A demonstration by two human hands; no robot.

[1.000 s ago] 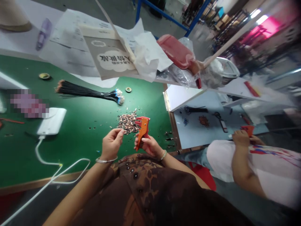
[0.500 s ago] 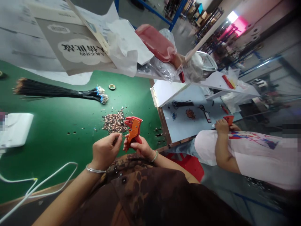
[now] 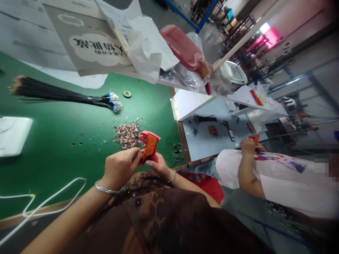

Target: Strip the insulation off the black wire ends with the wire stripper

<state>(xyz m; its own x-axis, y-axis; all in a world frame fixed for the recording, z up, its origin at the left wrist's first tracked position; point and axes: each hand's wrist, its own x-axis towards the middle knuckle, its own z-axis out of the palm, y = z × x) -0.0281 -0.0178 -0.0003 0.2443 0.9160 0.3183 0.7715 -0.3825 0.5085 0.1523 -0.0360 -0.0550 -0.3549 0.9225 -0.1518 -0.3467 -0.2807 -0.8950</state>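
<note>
My right hand [image 3: 159,167] is shut around the handles of an orange-red wire stripper [image 3: 149,146]. My left hand [image 3: 120,168] pinches its fingertips together at the stripper's jaws, apparently on a thin dark wire that is hard to see. Just beyond both hands lies a heap of short copper-coloured wire pieces [image 3: 126,135] on the green table mat [image 3: 66,155]. Farther left lies a long bundle of black wires [image 3: 60,94] with blue-tipped ends.
A small tape roll [image 3: 127,94] and a white cable [image 3: 53,201] lie on or along the mat. Papers and plastic bags sit beyond it. To the right, a co-worker's hand [image 3: 247,145] holds a similar orange tool [image 3: 254,138] beside a pale blue work surface [image 3: 209,141].
The whole view has shifted left and tilted with my head. My left hand has moved closer to the stripper's jaws. The co-worker's hands have shifted little.
</note>
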